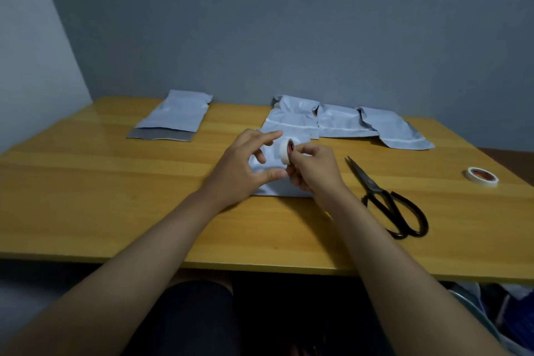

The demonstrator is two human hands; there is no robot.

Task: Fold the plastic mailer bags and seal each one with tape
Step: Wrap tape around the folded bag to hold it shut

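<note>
Tape roll [289, 151] is shown raised above the table [115, 182], gripped on edge by the fingers of the right hand [313, 170] so that its red core faces the camera. The left hand [245, 170] is held beside it, unclenched and grasping nothing, with thumb and forefinger spread toward the roll; this posture is judged to serve for finding and pulling the free end of the tape, though no loose end can be made out. Directly beneath both hands a folded mailer bag [277, 182] is laid flat near the middle of the table, placed there, it is inferred, so that a strip can be carried straight down onto its fold. Scissors [387, 199] are set just right of the right hand, within reach for cutting the strip. A second tape roll [482, 176] is left flat near the right edge, well apart. Along the far edge, a row of mailer bags [341, 123] is spread at centre and right, overlapping one another, and a single mailer bag [173, 118] lies to the left, apart from them. Which of these are already sealed cannot be told with certainty.
</note>
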